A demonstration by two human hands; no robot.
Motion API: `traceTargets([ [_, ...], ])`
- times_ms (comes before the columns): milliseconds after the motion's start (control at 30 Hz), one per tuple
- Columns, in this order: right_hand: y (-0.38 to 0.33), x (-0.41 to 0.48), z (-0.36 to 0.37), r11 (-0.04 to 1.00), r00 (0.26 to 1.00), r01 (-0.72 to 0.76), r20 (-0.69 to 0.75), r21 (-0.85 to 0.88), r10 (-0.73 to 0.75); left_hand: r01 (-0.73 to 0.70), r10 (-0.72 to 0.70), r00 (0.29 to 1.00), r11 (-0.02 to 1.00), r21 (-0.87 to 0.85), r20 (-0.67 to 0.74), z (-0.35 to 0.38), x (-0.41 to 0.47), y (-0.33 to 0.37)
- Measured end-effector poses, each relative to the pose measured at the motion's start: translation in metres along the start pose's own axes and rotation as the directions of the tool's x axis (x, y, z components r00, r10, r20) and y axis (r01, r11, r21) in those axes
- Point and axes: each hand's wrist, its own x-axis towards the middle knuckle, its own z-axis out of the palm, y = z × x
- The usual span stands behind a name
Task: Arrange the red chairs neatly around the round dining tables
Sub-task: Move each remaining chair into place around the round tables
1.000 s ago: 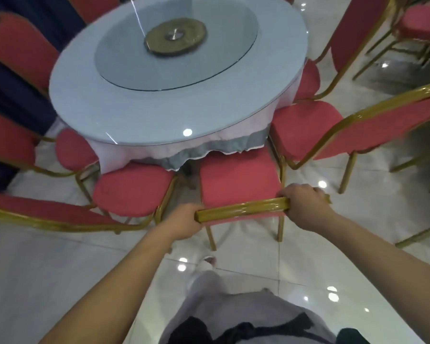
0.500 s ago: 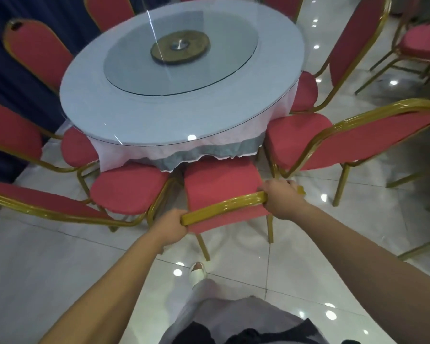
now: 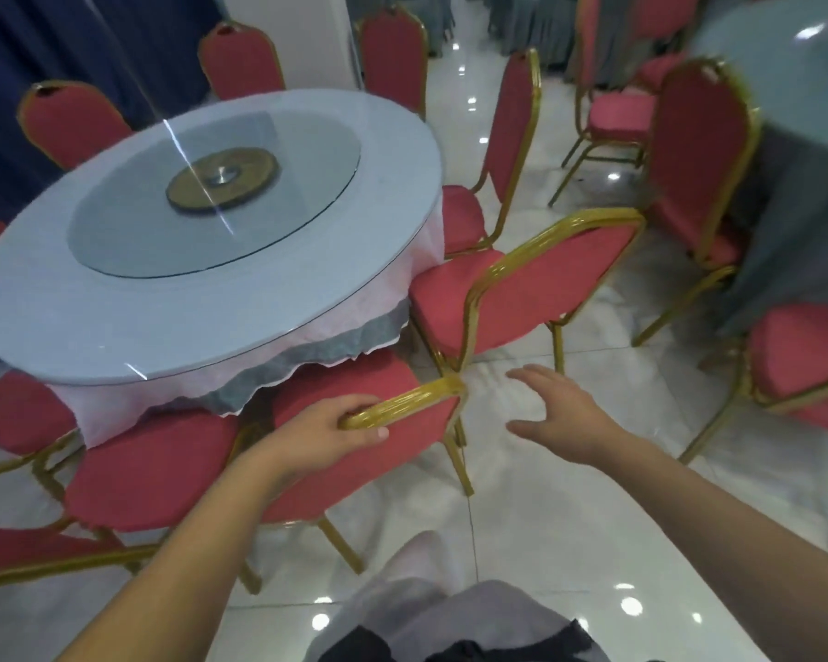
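Note:
A red chair with a gold frame [image 3: 417,425] stands in front of me, its seat tucked under the round table [image 3: 130,322]. My left hand [image 3: 328,432] grips the gold top rail of its back. My right hand [image 3: 558,413] hovers open above the floor to the right of that chair, touching nothing. Just beyond it stands a second red chair [image 3: 541,289], angled toward the table's right side. Several more red chairs ring the table.
The table carries a glass turntable [image 3: 221,203] and a white and grey cloth. A third chair [image 3: 507,150] stands at the table's far right. A second round table [image 3: 794,74] with its own red chairs [image 3: 703,164] is at the right. Glossy white tile floor [image 3: 570,518] lies between.
My right hand has let go of the chair's top rail and moved right, open. The left hand still grips the rail. My view has swung right, showing the second table.

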Motion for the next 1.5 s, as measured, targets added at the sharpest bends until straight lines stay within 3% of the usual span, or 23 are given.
traceTargets([
  [167,0.042,0.009,-0.043,0.995,0.989,-0.056,-0.136,0.08,0.066,-0.11,0.108,0.993,0.993,0.04,0.051,0.023,0.078,0.064],
  [367,0.097,0.064,-0.097,0.996,0.974,-0.072,-0.211,0.049,0.08,-0.171,0.166,0.983,0.984,0.057,0.081,0.042,0.187,0.113],
  [533,0.129,0.15,-0.172,0.998,0.975,-0.064,-0.213,-0.029,0.057,-0.105,0.075,0.983,0.978,0.179,0.167,0.043,0.283,0.148],
  [633,0.143,0.2,-0.214,0.985,0.986,-0.064,-0.161,-0.157,0.039,-0.019,-0.036,0.953,0.984,0.178,0.299,0.041,0.327,0.166],
  [767,0.161,0.257,-0.247,0.948,0.996,-0.067,-0.071,-0.312,0.047,-0.009,-0.122,0.913,0.948,0.317,0.389,0.046,0.369,0.174],
  [900,0.175,0.305,-0.255,0.89,0.979,0.048,0.199,-0.454,0.049,0.069,-0.206,0.838,0.959,0.276,0.505,0.035,0.383,0.171],
  [1000,0.174,0.335,-0.252,0.826,0.889,0.211,0.454,-0.523,0.06,0.123,-0.227,0.839,0.964,0.235,0.495,0.025,0.382,0.157],
  [1100,0.173,0.356,-0.251,0.833,0.764,0.351,0.645,-0.427,0.008,0.193,-0.259,0.876,0.961,0.196,0.407,0.033,0.368,0.142],
  [1167,0.173,0.366,-0.253,0.821,0.674,0.425,0.739,-0.381,-0.006,0.253,-0.286,0.92,0.955,0.154,0.266,0.048,0.359,0.136],
  [1267,0.175,0.375,-0.254,0.791,0.605,0.518,0.793,-0.325,-0.07,0.329,-0.329,0.944,0.939,0.1,-0.015,0.072,0.351,0.138],
  [1367,0.177,0.384,-0.255,0.68,0.468,0.695,0.865,-0.235,-0.179,0.401,-0.382,0.9,0.915,0.05,-0.211,0.092,0.345,0.149],
  [1500,0.194,0.397,-0.271,0.498,0.295,0.855,0.924,-0.143,-0.242,0.526,-0.501,0.818,0.851,0.014,-0.283,0.133,0.332,0.19],
])
